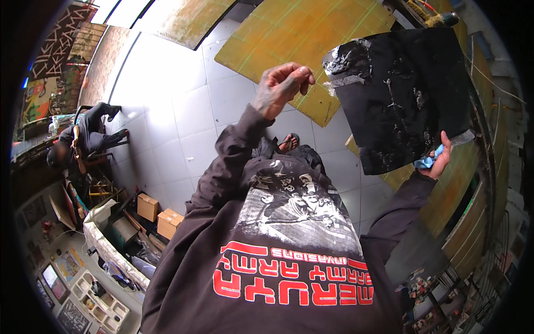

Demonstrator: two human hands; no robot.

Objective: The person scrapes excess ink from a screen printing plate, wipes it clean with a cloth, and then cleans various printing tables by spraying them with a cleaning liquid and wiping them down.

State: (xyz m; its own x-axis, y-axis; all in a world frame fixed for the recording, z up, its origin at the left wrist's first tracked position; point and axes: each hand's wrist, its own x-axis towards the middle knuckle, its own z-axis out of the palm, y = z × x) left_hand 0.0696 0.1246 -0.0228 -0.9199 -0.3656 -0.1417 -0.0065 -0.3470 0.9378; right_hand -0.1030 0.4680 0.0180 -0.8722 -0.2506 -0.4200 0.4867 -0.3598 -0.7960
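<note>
My left hand is raised over the floor, left of a black sheet. Its fingers are curled together, and anything inside them is hidden. My right hand grips the sheet's lower right corner, with a crumpled light-blue cloth pressed between. A greyish flat strip sticks out beyond that hand; I cannot tell what it is. The sheet is held up at a tilt, its face marked by shiny wrinkled patches. A silvery crumpled piece clings to its upper left corner.
A large yellow-brown board with green lines lies ahead, and more boards stand at right. A yellow-and-black tool rests at the far right. At left, a person sits on a chair, near cardboard boxes. Pale tiles cover the floor.
</note>
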